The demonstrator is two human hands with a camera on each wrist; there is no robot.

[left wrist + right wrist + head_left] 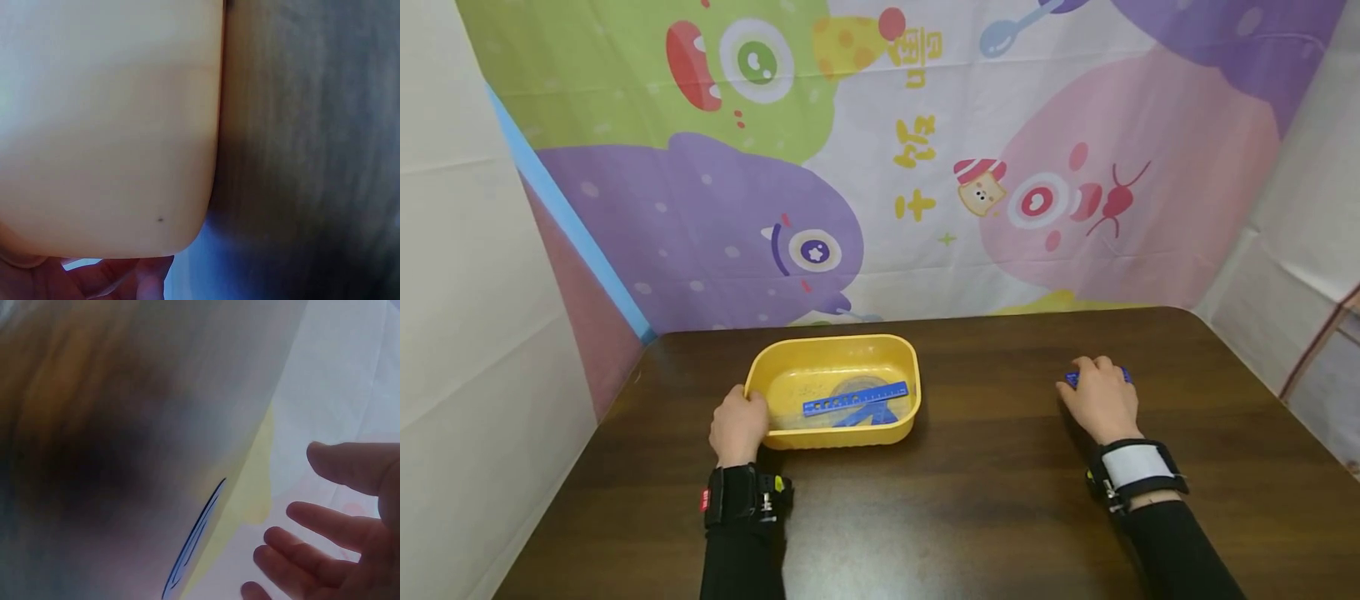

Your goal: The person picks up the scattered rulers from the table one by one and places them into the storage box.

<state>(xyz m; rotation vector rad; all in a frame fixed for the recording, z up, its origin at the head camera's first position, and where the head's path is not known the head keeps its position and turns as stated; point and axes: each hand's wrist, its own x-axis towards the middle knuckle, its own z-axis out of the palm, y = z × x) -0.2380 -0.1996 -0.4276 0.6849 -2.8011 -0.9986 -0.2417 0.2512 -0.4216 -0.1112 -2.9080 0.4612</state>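
Note:
A yellow plastic basin [831, 438] sits on the table left of the middle. My left hand [737, 425] grips its left end at the rim; in the left wrist view the fingers [150, 278] lie along the basin's outer wall. Inside are a blue ruler [857, 399], a blue triangular piece [883, 414] partly under it, and clear plastic pieces. On the right, my right hand [1102, 402] hovers over a flat blue piece [1072, 379], mostly hidden beneath it. The right wrist view shows fingers and thumb spread, apart from that blue piece [194, 540].
The brown wooden table [985, 500] runs back to a cartoon-printed cloth [917, 267]. White cloth walls [467, 333] stand at both sides. Bare wood lies between the basin and my right hand.

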